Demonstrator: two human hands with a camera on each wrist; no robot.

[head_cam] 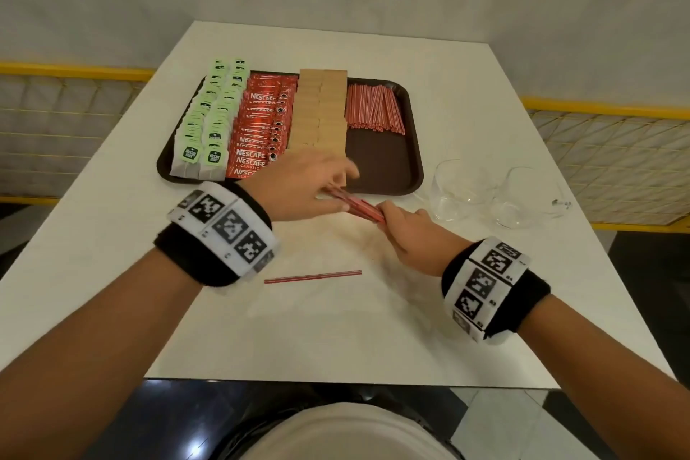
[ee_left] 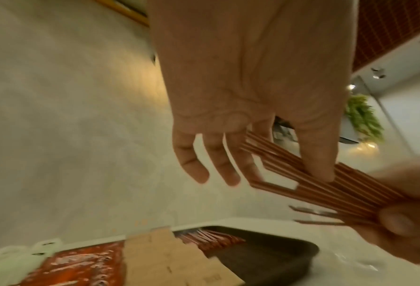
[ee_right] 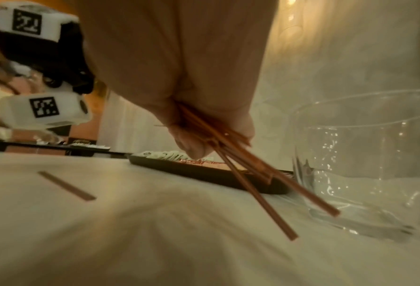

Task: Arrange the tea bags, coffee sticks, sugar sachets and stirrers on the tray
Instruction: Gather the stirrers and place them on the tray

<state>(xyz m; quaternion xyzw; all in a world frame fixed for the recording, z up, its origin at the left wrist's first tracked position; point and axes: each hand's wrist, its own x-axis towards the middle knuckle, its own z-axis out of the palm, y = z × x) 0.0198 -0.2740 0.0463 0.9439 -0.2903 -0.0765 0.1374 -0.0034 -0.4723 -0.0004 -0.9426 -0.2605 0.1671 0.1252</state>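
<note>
A brown tray [head_cam: 381, 161] holds rows of green tea bags [head_cam: 205, 123], red coffee sticks [head_cam: 257, 131], brown sugar sachets [head_cam: 317, 112] and, at its back right, a pile of red stirrers [head_cam: 373, 108]. Just in front of the tray's near edge, both hands hold one bundle of red stirrers [head_cam: 354, 206] above the table. My left hand [head_cam: 332, 189] pinches the bundle's left end between thumb and fingers [ee_left: 324, 170], its other fingers loosely spread. My right hand [head_cam: 392, 218] grips the right end in a fist [ee_right: 199, 147]. The stirrer tips [ee_right: 253, 174] fan out unevenly.
One loose stirrer [head_cam: 313, 277] lies on the white table close to me, seen also in the right wrist view [ee_right: 66, 185]. Two clear glasses [head_cam: 459, 190] [head_cam: 522, 198] stand right of the tray, close to my right hand. The tray's front right part is bare.
</note>
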